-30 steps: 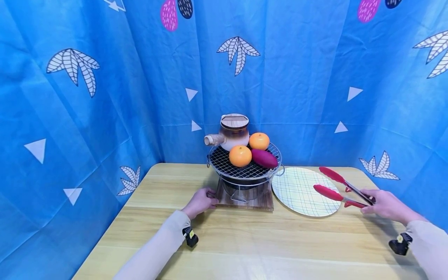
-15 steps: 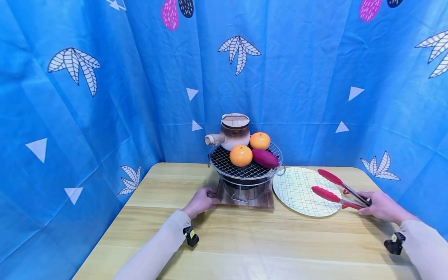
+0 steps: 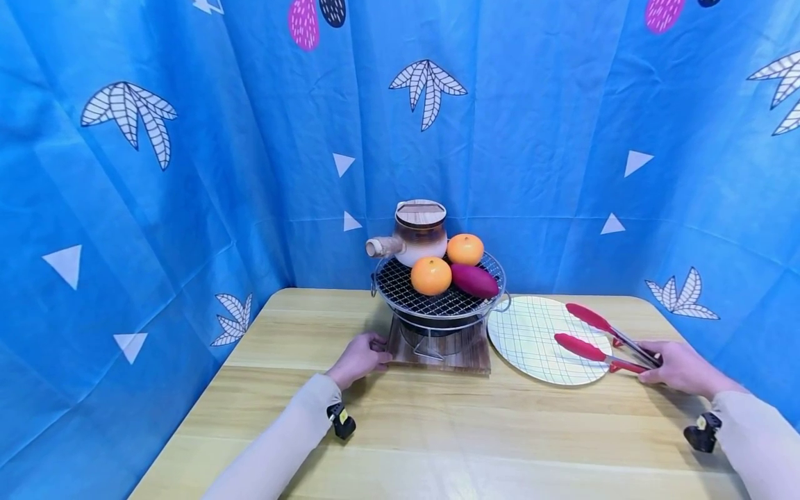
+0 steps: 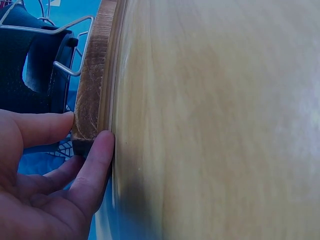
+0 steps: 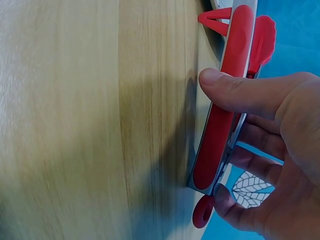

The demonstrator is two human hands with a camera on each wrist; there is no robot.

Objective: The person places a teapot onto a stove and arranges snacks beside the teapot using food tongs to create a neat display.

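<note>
My left hand [image 3: 361, 361] pinches the left front corner of a dark wooden board [image 3: 471, 355]. The left wrist view has the thumb on the board's top and a fingertip [image 4: 103, 142] at its edge. On that board stands a small round grill [image 3: 400, 300] with a wire mesh. Over at the right, my right hand [image 3: 678, 368] grips red-tipped tongs [image 3: 581, 346], whose arms are spread. The tongs' tips lie over a pale checked plate [image 3: 531, 340], with nothing between them. In the right wrist view the thumb presses the red handle grip [image 5: 212, 145].
A clay pot [image 3: 428, 244] with a wooden lid and side handle stands at the back of the grill. Two orange fruits [image 3: 431, 276] and a purple oblong vegetable [image 3: 475, 281] are beside it on the mesh. Blue curtains [image 3: 525, 139] enclose the wooden table [image 3: 437, 430].
My right hand has shifted slightly left with the tongs, bringing their tips a little further over the plate. The left hand stays at the board's corner.
</note>
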